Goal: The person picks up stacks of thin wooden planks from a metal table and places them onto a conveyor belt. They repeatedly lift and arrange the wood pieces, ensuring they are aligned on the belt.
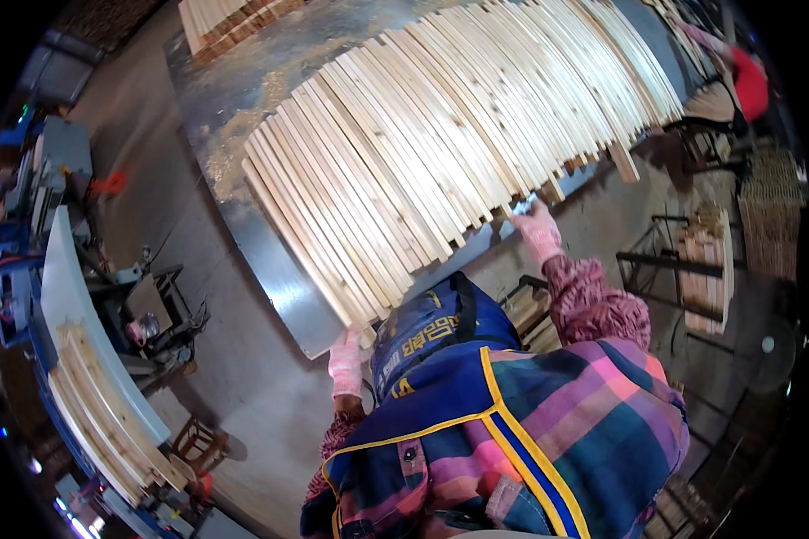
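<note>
A wide row of pale wooden strips (pixel 422 135) lies side by side on a dark metal-topped table (pixel 288 283), their near ends uneven. My left hand (pixel 346 364), in a pink knit glove, is at the near end of the leftmost strips, its fingers closed at a strip's end. Farther right, my right hand (pixel 539 235), gloved alike, has its fingers bent around a strip end at the row's near edge. Its fingertips are partly hidden against the wood. One strip (pixel 624 163) juts out toward me at the right.
More wood is stacked at the table's far left corner (pixel 229 22). On the left, boards (pixel 108 413) rest beside a white curved-looking surface (pixel 85 314). A black metal rack (pixel 670 265) with wood stands at right. Another person in red (pixel 748 85) is at the far right.
</note>
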Demonstrator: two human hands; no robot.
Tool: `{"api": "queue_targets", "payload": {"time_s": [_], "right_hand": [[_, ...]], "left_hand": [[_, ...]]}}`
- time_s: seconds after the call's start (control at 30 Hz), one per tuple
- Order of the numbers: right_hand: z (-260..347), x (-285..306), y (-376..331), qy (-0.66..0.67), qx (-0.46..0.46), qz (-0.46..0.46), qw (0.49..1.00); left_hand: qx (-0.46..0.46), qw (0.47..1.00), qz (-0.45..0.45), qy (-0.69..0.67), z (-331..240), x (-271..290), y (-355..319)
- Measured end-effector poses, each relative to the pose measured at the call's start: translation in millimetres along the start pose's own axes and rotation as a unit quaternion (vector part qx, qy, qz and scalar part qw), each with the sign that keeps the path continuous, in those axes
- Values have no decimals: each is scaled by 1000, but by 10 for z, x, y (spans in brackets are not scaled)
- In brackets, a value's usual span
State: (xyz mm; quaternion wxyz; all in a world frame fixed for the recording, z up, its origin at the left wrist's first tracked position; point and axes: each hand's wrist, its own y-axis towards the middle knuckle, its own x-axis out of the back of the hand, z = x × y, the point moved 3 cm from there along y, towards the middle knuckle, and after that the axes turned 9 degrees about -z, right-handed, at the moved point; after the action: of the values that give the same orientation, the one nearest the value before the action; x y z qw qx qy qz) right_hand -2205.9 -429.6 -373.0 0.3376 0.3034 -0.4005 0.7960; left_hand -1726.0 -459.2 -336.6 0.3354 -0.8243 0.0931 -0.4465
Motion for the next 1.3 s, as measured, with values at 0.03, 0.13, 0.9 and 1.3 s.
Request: {"api": "queue_targets", "payload": {"time_s": [0.03,0.13,0.9,1.3], "right_hand": [[94,-48,-27,3,33,-50,998],[-113,-536,315,90,-79,-94,988],[449,-501,361,117,218,-33,968],[964,-1359,1646,373,121,136,910]], "left_hand": [[-13,999,46,-5,-52,45,153],[-144,986,14,-77,242,-154,925],[-72,904,-141,-398,-126,938,2612],[-10,774,146,-615,-780,830,2687]]}}
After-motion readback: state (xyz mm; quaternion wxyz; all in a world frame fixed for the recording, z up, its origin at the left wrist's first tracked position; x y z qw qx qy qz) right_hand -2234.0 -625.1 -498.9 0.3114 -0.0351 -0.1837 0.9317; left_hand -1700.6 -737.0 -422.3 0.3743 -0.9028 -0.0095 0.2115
